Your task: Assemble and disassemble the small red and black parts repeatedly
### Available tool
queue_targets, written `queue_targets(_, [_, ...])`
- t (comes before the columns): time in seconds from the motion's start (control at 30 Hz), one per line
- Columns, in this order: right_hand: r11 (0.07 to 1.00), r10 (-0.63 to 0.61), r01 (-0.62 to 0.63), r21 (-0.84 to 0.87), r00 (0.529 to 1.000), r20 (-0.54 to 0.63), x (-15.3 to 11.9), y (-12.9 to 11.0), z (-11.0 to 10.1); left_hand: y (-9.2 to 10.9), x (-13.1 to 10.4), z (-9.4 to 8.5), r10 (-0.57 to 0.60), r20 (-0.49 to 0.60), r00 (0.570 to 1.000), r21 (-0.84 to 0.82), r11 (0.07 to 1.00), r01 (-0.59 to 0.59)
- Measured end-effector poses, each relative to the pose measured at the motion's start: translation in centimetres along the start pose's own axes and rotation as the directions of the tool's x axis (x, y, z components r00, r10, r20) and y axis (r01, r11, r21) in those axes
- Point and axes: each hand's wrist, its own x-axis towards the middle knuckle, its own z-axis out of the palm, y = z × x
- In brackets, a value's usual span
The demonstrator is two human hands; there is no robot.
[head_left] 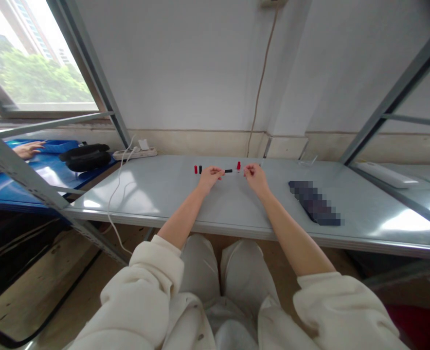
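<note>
Left hand (209, 176) seemingly pinches black piece (228, 171).

red small pieces (196, 169): 2 | black small pieces (200, 169): 2 | power strips (134, 153): 1 | hands (210, 176): 3

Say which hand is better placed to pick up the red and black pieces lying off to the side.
Left. The left hand rests just beside the red and black pieces; the right hand lies farther away, beyond the left.

left hand (209, 176), right hand (255, 175), small pieces (197, 169), shelf (156, 194)
</note>
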Motion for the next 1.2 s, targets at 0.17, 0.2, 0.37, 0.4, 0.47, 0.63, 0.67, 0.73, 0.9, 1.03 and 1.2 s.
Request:
queue_targets(0.17, [0.987,0.053,-0.058,0.152,0.998,0.032,0.28,0.32,0.11,-0.11,0.08,-0.07,0.000,0.018,1.000,-0.015,1.000,0.000])
queue_targets(0.2, [0.983,0.068,-0.073,0.169,0.997,0.033,0.32,0.36,0.11,-0.10,0.07,-0.07,-0.001,0.015,1.000,-0.014,1.000,0.001])
queue_targets(0.37, [0.966,0.113,-0.119,0.230,0.993,0.040,0.42,0.49,0.16,-0.08,0.03,-0.10,0.015,-0.012,1.000,-0.008,1.000,-0.015])
queue_targets(0.4, [0.962,0.117,-0.124,0.245,0.992,0.041,0.40,0.49,0.17,-0.09,0.03,-0.10,0.020,-0.013,1.000,-0.010,1.000,-0.020])
queue_targets(0.47, [0.953,0.132,-0.139,0.268,0.990,0.045,0.36,0.45,0.18,-0.09,0.02,-0.12,0.027,-0.012,1.000,-0.018,0.999,-0.027])
queue_targets(0.63, [0.951,0.143,-0.144,0.273,0.989,0.023,0.28,0.26,0.09,-0.09,0.06,-0.18,0.023,-0.031,0.999,-0.009,1.000,-0.023])
queue_targets(0.67, [0.950,0.138,-0.141,0.277,0.990,0.030,0.27,0.24,0.07,-0.12,0.09,-0.20,0.022,-0.031,0.999,-0.006,1.000,-0.022])
queue_targets(0.73, [0.945,0.133,-0.143,0.295,0.990,0.055,0.25,0.23,0.03,-0.21,0.18,-0.24,0.025,-0.020,1.000,-0.006,1.000,-0.025])
queue_targets(0.9, [0.920,0.150,-0.170,0.353,0.985,0.082,0.24,0.30,-0.15,-0.21,0.24,-0.32,0.032,0.046,0.998,-0.031,0.999,-0.031])
queue_targets(1.03, [0.919,0.146,-0.168,0.357,0.985,0.087,0.26,0.29,-0.22,-0.01,0.05,-0.20,0.043,0.026,0.999,-0.006,0.999,-0.043])
queue_targets(1.2, [0.926,0.110,-0.131,0.354,0.991,0.080,0.28,0.14,-0.29,-0.18,0.05,-0.17,0.053,0.027,0.998,0.006,0.999,-0.053])
